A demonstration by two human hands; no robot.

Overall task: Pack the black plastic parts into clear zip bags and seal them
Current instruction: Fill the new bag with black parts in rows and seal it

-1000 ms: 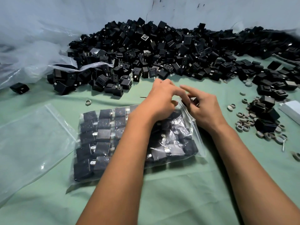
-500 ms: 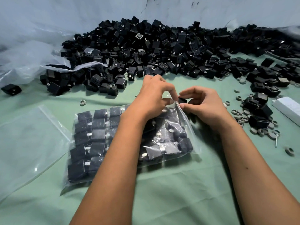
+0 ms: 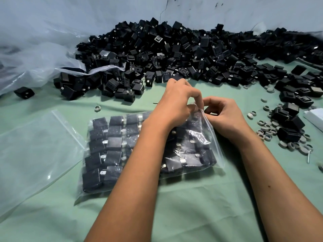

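Two bare forearms are seen reaching in from the near edge. One filled zip bag [image 3: 150, 151] lies flat on the green cloth [image 3: 201, 206], directly below and nearer than the grip; black parts are packed inside in rows, at least four rows of five counted on its left half, the rest hidden under the left forearm. The bag's far right corner is pinched by both hands: the left hand [image 3: 176, 103] with fingers curled down onto the top edge, the right hand [image 3: 225, 116] with thumb and fingers closed on the same corner. The two hands are touching there. Whether the zip is fully pressed closed cannot be told.

Left of the grip, one empty clear bag [image 3: 35, 151] is laid flat, its edge just beside the filled bag. Right of the grip, a scatter of small grey rings [image 3: 269, 130] is noted, too many to count, with one screw [image 3: 309, 155] at its near edge and a white box [image 3: 314, 116] cut off by the frame.

Beyond the grip, open cloth is left as a narrow strip, with one lone grey ring [image 3: 98, 108] on it. Farther on, the heap of loose black parts [image 3: 174, 55] is banked against the pale wall [image 3: 104, 14], with a large crumpled plastic sheet [image 3: 31, 55] at its left.
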